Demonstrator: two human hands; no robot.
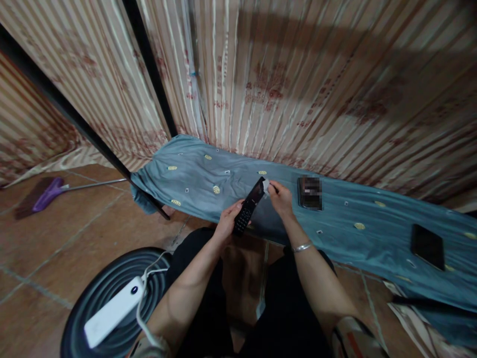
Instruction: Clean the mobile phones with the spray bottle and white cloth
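My left hand (228,220) is closed around the lower end of a black remote control (249,206), which is tilted with its buttons facing up. Rows of small keys cover its lower half, while the upper part looks dark and glossy. At its upper end, my right hand (280,198) pinches a small piece of white tissue (266,186) against the edge. Both hands are above a bench draped in a blue-grey cloth (201,184) with a yellow fruit-like print. Right of my right hand lies a dark, partly blurred object (310,193).
A black tablet-like slab (428,246) lies farther right on the cloth. Black poles (152,69) rise at the left, before a striped curtain (268,89). On the floor are a purple broom (48,194) and a round black stool (112,278) bearing a white power bank (114,312) with a cable.
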